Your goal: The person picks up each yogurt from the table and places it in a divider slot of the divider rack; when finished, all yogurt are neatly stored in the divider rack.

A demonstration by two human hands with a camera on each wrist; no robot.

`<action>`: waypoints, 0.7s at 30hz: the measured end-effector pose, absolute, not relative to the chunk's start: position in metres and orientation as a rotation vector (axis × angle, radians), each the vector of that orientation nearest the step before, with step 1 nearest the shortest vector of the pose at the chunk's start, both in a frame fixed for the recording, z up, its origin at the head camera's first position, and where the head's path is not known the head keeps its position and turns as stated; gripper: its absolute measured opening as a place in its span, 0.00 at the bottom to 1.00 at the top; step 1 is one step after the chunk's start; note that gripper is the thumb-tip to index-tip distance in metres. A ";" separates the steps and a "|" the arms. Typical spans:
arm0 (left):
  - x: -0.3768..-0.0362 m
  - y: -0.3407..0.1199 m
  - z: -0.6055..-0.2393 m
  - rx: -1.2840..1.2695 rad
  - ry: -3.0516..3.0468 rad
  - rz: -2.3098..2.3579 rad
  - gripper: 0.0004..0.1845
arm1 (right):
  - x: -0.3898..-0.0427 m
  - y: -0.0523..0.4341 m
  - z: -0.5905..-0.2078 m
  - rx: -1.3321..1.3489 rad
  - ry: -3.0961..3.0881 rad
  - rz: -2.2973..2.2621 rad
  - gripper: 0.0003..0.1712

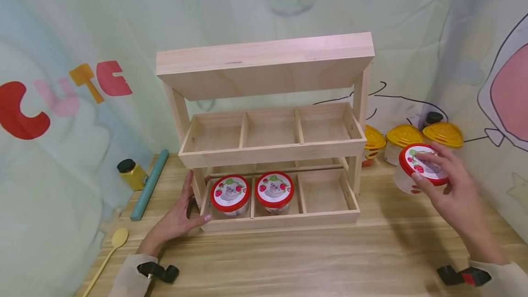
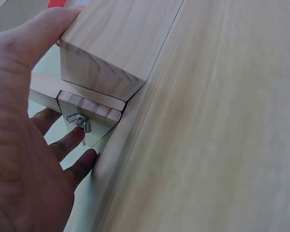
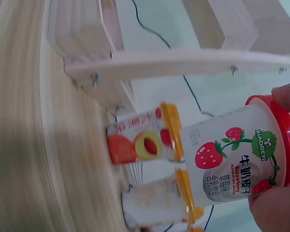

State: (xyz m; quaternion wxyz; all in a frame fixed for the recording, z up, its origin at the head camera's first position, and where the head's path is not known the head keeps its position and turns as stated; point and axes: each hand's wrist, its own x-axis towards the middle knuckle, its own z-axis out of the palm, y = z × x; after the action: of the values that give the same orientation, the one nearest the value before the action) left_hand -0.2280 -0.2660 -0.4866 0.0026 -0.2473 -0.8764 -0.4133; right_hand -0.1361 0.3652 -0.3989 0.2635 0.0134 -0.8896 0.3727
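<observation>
My right hand (image 1: 455,191) holds a strawberry milk cup (image 1: 420,168) by its red lid, raised at the right of the rack; strawberries and green leaves print its white side (image 3: 232,159) in the right wrist view. A two-tier wooden display rack (image 1: 272,150) stands in the middle. My left hand (image 1: 177,221) grips the left end of its lower tray, thumb at the front corner, fingers bent behind by a wing nut (image 2: 80,121). Two matching red-lidded cups, a left one (image 1: 230,194) and a middle one (image 1: 274,191), sit in the lower tray; its right compartment (image 1: 323,191) holds nothing.
Several yellow-lidded cups (image 1: 404,136) stand behind at the right, near a black-capped item (image 1: 433,118). At the left are a black-lidded yellow jar (image 1: 133,175), a teal bar (image 1: 150,184) and a yellow spoon (image 1: 118,238). A printed curtain (image 1: 247,3) hangs behind the table.
</observation>
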 end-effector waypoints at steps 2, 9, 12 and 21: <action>-0.228 -0.266 -0.487 -0.788 -2.740 -1.301 0.76 | -0.135 0.358 -0.399 0.088 -2.396 1.029 0.28; -0.228 -0.267 -0.488 -0.795 -2.733 -1.309 0.76 | -0.128 0.331 -0.398 0.254 -2.360 1.086 0.28; -0.228 -0.266 -0.488 -0.789 -2.739 -1.305 0.76 | -0.126 0.322 -0.397 0.302 -2.354 1.146 0.30; -0.226 -0.265 -0.486 -0.777 -2.754 -1.314 0.76 | -0.122 0.295 -0.395 0.451 -2.326 1.311 0.32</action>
State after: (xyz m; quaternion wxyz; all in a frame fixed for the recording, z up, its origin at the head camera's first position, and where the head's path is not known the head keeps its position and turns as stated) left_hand -0.2263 -0.2651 -0.4856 -0.0038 -0.2466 -0.8746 -0.4173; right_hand -0.1216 0.2953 -0.3947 0.2152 0.1628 -0.8387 0.4730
